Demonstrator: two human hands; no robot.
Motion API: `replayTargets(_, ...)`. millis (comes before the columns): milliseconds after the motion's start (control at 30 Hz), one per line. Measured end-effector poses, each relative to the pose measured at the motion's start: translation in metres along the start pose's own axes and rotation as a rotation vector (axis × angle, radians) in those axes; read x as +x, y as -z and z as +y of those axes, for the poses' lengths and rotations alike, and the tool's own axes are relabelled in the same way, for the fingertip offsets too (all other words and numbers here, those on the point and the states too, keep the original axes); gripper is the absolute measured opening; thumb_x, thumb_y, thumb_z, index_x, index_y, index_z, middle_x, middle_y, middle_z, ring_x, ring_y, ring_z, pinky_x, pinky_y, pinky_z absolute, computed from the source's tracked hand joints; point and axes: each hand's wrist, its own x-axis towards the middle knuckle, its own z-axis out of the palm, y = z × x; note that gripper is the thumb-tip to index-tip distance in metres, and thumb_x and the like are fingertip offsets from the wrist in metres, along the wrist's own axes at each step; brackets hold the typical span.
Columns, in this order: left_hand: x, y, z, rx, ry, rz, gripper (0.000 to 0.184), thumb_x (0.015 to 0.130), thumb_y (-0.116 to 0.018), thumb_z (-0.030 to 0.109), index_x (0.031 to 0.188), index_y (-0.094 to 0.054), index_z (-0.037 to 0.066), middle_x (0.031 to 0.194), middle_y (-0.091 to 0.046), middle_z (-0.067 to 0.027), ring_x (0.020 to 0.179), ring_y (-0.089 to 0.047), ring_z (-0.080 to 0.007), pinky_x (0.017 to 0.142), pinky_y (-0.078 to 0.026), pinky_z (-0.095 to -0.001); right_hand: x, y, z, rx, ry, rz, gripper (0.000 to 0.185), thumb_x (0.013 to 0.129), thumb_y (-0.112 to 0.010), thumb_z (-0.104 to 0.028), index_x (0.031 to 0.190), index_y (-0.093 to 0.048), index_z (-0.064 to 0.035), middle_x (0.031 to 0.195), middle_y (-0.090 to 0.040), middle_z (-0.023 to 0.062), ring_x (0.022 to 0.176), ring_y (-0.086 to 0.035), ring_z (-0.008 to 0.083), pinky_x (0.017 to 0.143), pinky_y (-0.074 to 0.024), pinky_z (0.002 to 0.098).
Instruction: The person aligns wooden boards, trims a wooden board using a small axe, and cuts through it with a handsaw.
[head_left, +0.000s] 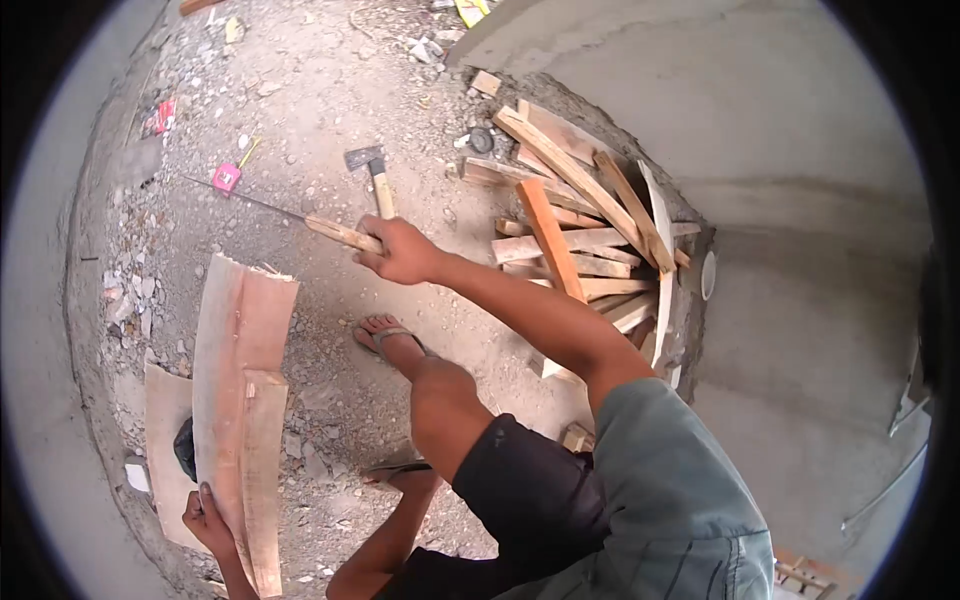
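Observation:
My right hand (402, 250) is closed around the wooden handle of a long, thin-bladed tool (340, 233). Its narrow blade, seen nearly edge-on, points to the upper left. Down at the lower left, my left hand (208, 522) grips the left edge of a long wooden plank (225, 370). The plank's far end is rough and splintered, and a narrower wood piece (264, 450) lies along its right side. Under them is another board (168, 415), with a dark lump (185, 448) on it. A hatchet (383, 190) rests on the ground just beyond my right hand.
A pink tape measure (228, 177) lies near the blade tip. Cut timber (590, 240) is heaped against the right wall (800, 270). A dark round object (481, 140) sits beside the heap. Rubble (130, 290) lines the left wall. My sandalled foot (385, 335) stands right of the plank.

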Motion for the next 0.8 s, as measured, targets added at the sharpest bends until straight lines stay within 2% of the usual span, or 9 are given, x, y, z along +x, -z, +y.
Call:
replayTargets(100, -0.004, 0.040, 0.134, 0.028, -0.182, -0.134, 0.052, 0.103, -0.065, 0.017, 0.065, -0.031, 0.010, 0.062, -0.025, 0.0057, 0.062, -0.023, -0.0072, 0.054, -0.018, -0.0325, -0.183, 0.094, -0.053, 0.054, -0.219, 0.033, 0.045, 0.084, -0.082, -0.031, 0.104, -0.053, -0.0037, 0.078, -0.063, 0.0221, 0.075, -0.064, 0.0416, 0.068, -0.0488, 0.0478)
replayTargets(167, -0.015, 0.054, 0.207, 0.105, -0.325, -0.178, 0.052, 0.102, -0.066, 0.017, 0.064, -0.031, 0.009, 0.062, -0.026, 0.0047, 0.062, -0.024, -0.0077, 0.054, -0.019, -0.0330, -0.289, 0.141, -0.100, -0.010, -0.432, 0.036, 0.058, 0.081, -0.082, -0.047, 0.107, -0.056, -0.0033, 0.087, -0.067, 0.0241, 0.084, -0.067, 0.0456, 0.075, -0.0509, 0.0515)
replayTargets(200, -0.022, 0.060, 0.232, 0.150, -0.389, -0.197, 0.052, 0.101, -0.066, 0.016, 0.064, -0.031, 0.009, 0.062, -0.027, 0.0043, 0.062, -0.025, -0.0080, 0.054, -0.020, -0.0336, -0.344, 0.162, -0.132, -0.020, -0.523, 0.051, 0.059, 0.081, -0.082, -0.049, 0.109, -0.057, -0.0034, 0.089, -0.068, 0.0245, 0.087, -0.067, 0.0453, 0.077, -0.0516, 0.0517)
replayTargets(267, -0.072, 0.078, 0.267, 0.025, -0.378, -0.260, 0.052, 0.100, -0.067, 0.016, 0.064, -0.032, 0.008, 0.061, -0.029, 0.0041, 0.062, -0.027, -0.0090, 0.054, -0.022, -0.0352, -0.449, 0.177, -0.169, -0.062, -0.494, 0.150, 0.052, 0.086, -0.077, -0.048, 0.109, -0.061, -0.0043, 0.088, -0.069, 0.0238, 0.087, -0.068, 0.0451, 0.078, -0.0523, 0.0527)
replayTargets(333, -0.080, 0.072, 0.296, -0.047, -0.438, -0.417, 0.051, 0.100, -0.067, 0.015, 0.063, -0.033, 0.007, 0.061, -0.032, 0.0040, 0.062, -0.029, -0.0090, 0.053, -0.024, -0.0346, -0.546, 0.154, -0.212, -0.144, -0.590, 0.331, 0.047, 0.089, -0.075, -0.045, 0.108, -0.063, -0.0048, 0.087, -0.069, 0.0235, 0.086, -0.068, 0.0454, 0.077, -0.0524, 0.0533)
replayTargets(467, -0.149, 0.031, 0.390, 0.026, -0.696, -0.625, 0.048, 0.102, -0.066, 0.015, 0.062, -0.039, 0.006, 0.060, -0.039, 0.0033, 0.060, -0.032, -0.0080, 0.053, -0.027, -0.0313, -0.711, 0.126, -0.285, 0.011, -0.942, 0.594, 0.041, 0.091, -0.072, -0.044, 0.105, -0.067, -0.0051, 0.085, -0.070, 0.0241, 0.084, -0.067, 0.0459, 0.077, -0.0521, 0.0542)
replayTargets(533, -0.199, 0.016, 0.414, 0.029, -0.674, -0.816, 0.046, 0.102, -0.067, 0.015, 0.063, -0.044, 0.004, 0.060, -0.042, 0.0026, 0.059, -0.033, -0.0080, 0.053, -0.029, -0.0309, -0.793, 0.079, -0.325, 0.082, -1.085, 0.779, 0.041, 0.090, -0.072, -0.044, 0.103, -0.068, -0.0051, 0.084, -0.070, 0.0245, 0.084, -0.067, 0.0462, 0.076, -0.0519, 0.0540)
replayTargets(700, -0.335, -0.045, 0.476, 0.283, -0.967, -1.111, 0.042, 0.097, -0.072, 0.020, 0.066, -0.053, 0.000, 0.058, -0.042, 0.0010, 0.058, -0.035, -0.0095, 0.053, -0.031, -0.0342, -0.951, -0.033, -0.422, 0.281, -1.403, 1.178, 0.039, 0.089, -0.074, -0.041, 0.091, -0.067, -0.0030, 0.081, -0.068, 0.0257, 0.081, -0.067, 0.0468, 0.072, -0.0515, 0.0520)
replayTargets(800, -0.437, -0.088, 0.505, 0.436, -1.068, -1.234, 0.040, 0.094, -0.076, 0.028, 0.070, -0.060, 0.000, 0.058, -0.049, -0.0025, 0.057, -0.040, -0.0112, 0.054, -0.034, -0.0350, -1.014, -0.129, -0.457, 0.343, -1.592, 1.347, 0.038, 0.089, -0.074, -0.040, 0.095, -0.067, -0.0028, 0.082, -0.068, 0.0270, 0.080, -0.067, 0.0479, 0.072, -0.0520, 0.0533)
